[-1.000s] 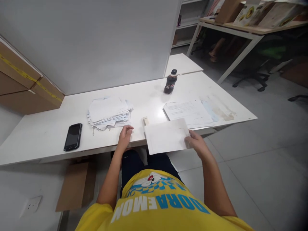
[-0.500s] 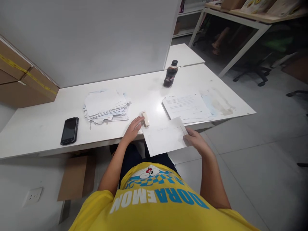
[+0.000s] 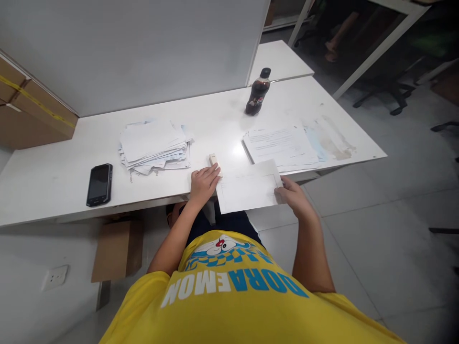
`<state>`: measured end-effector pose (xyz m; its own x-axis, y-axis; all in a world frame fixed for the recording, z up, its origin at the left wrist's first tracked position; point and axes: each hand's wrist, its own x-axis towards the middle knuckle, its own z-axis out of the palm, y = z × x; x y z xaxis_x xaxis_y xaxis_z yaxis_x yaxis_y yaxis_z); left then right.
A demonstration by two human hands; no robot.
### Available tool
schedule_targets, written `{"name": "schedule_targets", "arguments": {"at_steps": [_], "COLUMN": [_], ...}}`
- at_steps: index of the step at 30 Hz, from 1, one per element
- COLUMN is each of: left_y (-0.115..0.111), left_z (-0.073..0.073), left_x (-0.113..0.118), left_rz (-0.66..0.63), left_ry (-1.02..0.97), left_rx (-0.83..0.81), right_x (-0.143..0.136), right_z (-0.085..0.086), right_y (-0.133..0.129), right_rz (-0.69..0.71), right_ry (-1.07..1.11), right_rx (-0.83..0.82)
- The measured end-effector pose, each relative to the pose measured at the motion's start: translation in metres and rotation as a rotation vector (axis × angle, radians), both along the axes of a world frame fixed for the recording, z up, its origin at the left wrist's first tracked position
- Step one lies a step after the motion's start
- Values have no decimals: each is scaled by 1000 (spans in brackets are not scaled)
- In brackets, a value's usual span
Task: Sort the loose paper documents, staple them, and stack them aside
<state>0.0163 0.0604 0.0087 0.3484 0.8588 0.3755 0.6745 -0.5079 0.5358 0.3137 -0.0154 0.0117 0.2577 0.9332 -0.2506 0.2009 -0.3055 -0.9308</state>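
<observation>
My right hand [image 3: 291,195] grips the right edge of a white sheet of paper [image 3: 249,187], thumb on top. The sheet juts over the front edge of the table, with faint printed lines showing through. Its left corner lies by the near end of a small cream-coloured stapler [image 3: 214,159]. My left hand [image 3: 205,184] lies over that stapler, fingers together on top and covering much of it. Whether the paper's corner sits inside the stapler is hidden. Just beyond the sheet is a neat stack of printed papers [image 3: 281,147]; a messier paper pile [image 3: 154,145] lies left of the stapler.
A dark cola bottle [image 3: 258,91] stands upright toward the back of the white table [image 3: 64,177]. A black phone [image 3: 99,185] lies at the left. Cardboard boxes [image 3: 39,117] stand against the grey partition [image 3: 154,52], and another cardboard box [image 3: 116,251] is below the table.
My left hand has moved from beside the stapler to on top of it, covering more of it. The paper is still in my right hand by the stapler. The view has shifted slightly.
</observation>
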Motion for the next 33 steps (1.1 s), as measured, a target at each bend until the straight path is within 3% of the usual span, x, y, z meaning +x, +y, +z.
{"name": "schedule_targets", "arguments": {"at_steps": [7, 13, 17, 21, 26, 33], "left_y": [-6, -4, -4, -4, -2, -4], "left_z": [-5, -5, -3, -2, -6, -10], "left_x": [6, 2, 0, -2, -2, -3], "left_rz": [15, 39, -5, -46, -40, -28], "left_ry": [-42, -51, -73, -60, -101, -178], "left_rx": [-23, 6, -2, -17, 0, 34], "right_x": [-3, -5, 22, 68, 110, 111], "right_z": [4, 21, 38, 46, 23, -16], "right_y": [8, 19, 25, 51, 98, 119], "right_rz": [-1, -30, -187, -411, -297, -273], "right_ry": [-111, -246, -386, -647, -757, -749], "right_rx": [1, 85, 140, 121, 18, -51]}}
